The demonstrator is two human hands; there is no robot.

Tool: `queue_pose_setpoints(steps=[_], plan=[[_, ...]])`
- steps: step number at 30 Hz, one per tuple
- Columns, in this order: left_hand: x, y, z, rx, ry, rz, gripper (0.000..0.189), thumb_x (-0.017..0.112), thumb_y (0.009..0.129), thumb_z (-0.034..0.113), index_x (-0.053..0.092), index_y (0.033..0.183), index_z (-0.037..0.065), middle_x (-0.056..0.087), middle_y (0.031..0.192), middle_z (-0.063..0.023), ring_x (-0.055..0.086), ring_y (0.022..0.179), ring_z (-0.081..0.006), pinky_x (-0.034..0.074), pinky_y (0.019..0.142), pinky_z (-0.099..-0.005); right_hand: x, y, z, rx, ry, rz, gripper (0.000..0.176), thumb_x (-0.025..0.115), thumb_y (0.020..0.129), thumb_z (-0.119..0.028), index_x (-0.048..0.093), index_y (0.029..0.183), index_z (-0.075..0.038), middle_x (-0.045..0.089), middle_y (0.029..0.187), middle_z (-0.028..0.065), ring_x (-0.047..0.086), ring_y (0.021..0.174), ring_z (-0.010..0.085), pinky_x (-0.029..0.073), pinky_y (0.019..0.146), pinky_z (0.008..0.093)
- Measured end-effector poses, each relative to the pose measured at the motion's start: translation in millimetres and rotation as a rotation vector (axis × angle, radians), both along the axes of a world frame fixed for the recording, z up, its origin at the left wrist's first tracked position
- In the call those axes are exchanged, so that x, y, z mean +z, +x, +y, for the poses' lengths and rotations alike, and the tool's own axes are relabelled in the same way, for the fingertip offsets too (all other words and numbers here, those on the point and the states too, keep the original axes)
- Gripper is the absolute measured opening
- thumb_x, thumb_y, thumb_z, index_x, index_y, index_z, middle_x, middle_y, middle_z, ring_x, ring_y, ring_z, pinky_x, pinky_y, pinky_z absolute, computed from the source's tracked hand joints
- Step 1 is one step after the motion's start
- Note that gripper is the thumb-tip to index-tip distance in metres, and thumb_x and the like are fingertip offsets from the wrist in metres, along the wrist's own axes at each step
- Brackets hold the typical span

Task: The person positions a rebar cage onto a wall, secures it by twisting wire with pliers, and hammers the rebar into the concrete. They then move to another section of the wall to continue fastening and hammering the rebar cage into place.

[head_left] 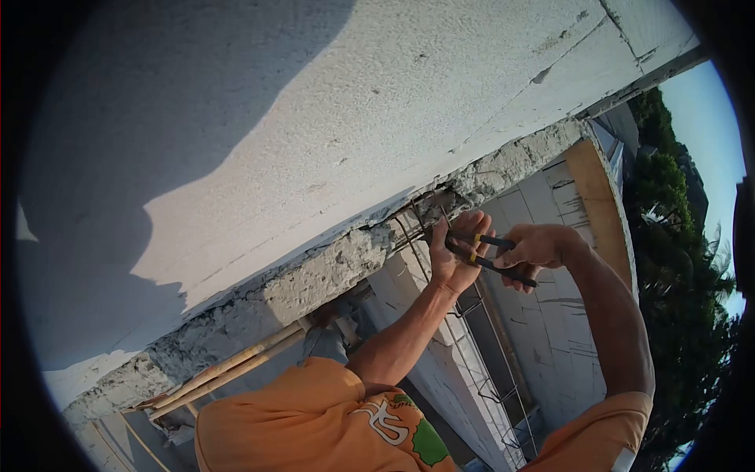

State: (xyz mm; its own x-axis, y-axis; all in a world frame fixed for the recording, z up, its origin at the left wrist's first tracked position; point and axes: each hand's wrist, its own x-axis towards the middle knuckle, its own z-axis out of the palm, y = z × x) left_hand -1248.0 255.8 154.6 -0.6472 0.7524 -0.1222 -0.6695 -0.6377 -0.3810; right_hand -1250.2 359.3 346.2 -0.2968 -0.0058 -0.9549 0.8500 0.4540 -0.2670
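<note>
My right hand is closed around the dark handles of a pliers-like tool with yellow bands. The tool's head points left, toward my left hand. My left hand is raised beside that head with its fingers together and bent; what they hold is hidden. Both hands are close to thin steel bars, tied as a cage, which enter a gap in the rough concrete edge.
A large pale wall fills the upper left, partly in shadow. Bamboo poles lie at the lower left. Pale block walls and a wooden board stand behind my hands. Trees are at the right.
</note>
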Motion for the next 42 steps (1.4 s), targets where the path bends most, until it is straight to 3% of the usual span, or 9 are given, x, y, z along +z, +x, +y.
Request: queue_pose_setpoints(steps=[4,6,12,19,21,25,28,31,42], plan=[[4.4,-2.2,8.5,0.057,0.144,-0.154,0.037,0.048,0.098,0.033,0.055,0.071,0.009,0.054,0.063,-0.0064,0.059,0.072,-0.0242,0.048,0.088,-0.0459,14.0,8.6,-31.7,0.248,0.289,-0.038,0.035,0.065,0.088,-0.020,0.054,0.102,0.009,0.065,0.087,0.0197,0.067,0.073,0.0275,0.057,0.064,0.0393],[7.7,-5.9,8.3,0.026,0.156,-0.269,0.040,0.042,0.100,0.030,0.043,0.065,0.011,0.040,0.055,-0.0049,0.046,0.056,-0.0215,0.048,0.077,-0.0439,12.0,37.9,-62.1,1.016,0.888,0.500,0.036,0.066,0.086,-0.020,0.056,0.105,0.009,0.064,0.096,0.0175,0.067,0.088,0.0299,0.055,0.074,0.0434],[9.8,-3.5,11.8,0.018,0.011,-0.240,0.041,0.045,0.099,0.038,0.045,0.070,0.009,0.045,0.061,-0.0072,0.050,0.064,-0.0235,0.050,0.086,-0.0482,-32.3,58.6,-52.2,1.366,1.344,0.713,0.026,0.060,0.087,-0.015,0.060,0.102,0.006,0.064,0.095,0.0154,0.066,0.089,0.0288,0.054,0.075,0.0403],[4.9,-2.4,3.7,-0.021,0.255,-0.136,0.045,0.059,0.090,0.047,0.062,0.098,0.003,0.055,0.130,-0.0184,0.045,0.129,-0.0318,0.042,0.103,-0.0563,9.4,7.3,-27.7,0.359,0.311,0.092,0.019,0.062,0.085,-0.011,0.059,0.089,0.007,0.065,0.081,0.0142,0.067,0.066,0.0225,0.056,0.059,0.0351],[6.1,-6.2,9.5,0.011,0.102,-0.174,0.039,0.056,0.093,0.043,0.061,0.089,0.005,0.066,0.105,-0.0146,0.059,0.111,-0.0284,0.044,0.103,-0.0530,-9.3,15.0,5.8,0.089,0.029,0.062,0.023,0.063,0.085,-0.011,0.056,0.094,0.009,0.066,0.083,0.0154,0.067,0.062,0.0235,0.056,0.056,0.0337],[-19.1,-4.7,18.9,0.088,0.385,-0.130,0.041,0.046,0.099,0.040,0.053,0.072,0.009,0.050,0.061,-0.0039,0.060,0.071,-0.0230,0.050,0.089,-0.0452,8.8,11.2,-26.2,0.223,0.300,0.047,0.037,0.066,0.082,-0.012,0.053,0.111,0.009,0.065,0.089,0.0160,0.067,0.070,0.0258,0.057,0.062,0.0385],[-15.4,-11.7,22.9,0.093,0.290,-0.168,0.045,0.041,0.100,0.041,0.048,0.067,0.011,0.041,0.052,-0.0012,0.054,0.059,-0.0218,0.052,0.081,-0.0419,-12.3,54.9,-57.4,1.359,1.292,0.602,0.057,0.065,0.080,-0.016,0.046,0.130,0.005,0.061,0.106,0.0162,0.062,0.097,0.0290,0.049,0.085,0.0417],[-10.9,-13.4,23.3,0.075,0.112,-0.203,0.047,0.043,0.099,0.044,0.046,0.067,0.011,0.040,0.053,-0.0019,0.052,0.058,-0.0217,0.052,0.078,-0.0426,-22.7,62.6,-50.4,1.426,1.480,0.763,0.049,0.062,0.081,-0.016,0.052,0.124,0.005,0.062,0.106,0.0155,0.061,0.099,0.0281,0.046,0.088,0.0366],[2.6,-9.8,3.6,-0.033,-0.020,-0.134,0.044,0.051,0.095,0.047,0.063,0.078,0.008,0.070,0.089,-0.0135,0.065,0.099,-0.0287,0.048,0.098,-0.0470,-12.5,12.7,11.9,0.182,0.177,0.021,0.024,0.059,0.089,-0.016,0.060,0.086,0.009,0.065,0.072,0.0111,0.066,0.059,0.0213,0.053,0.050,0.0354]])
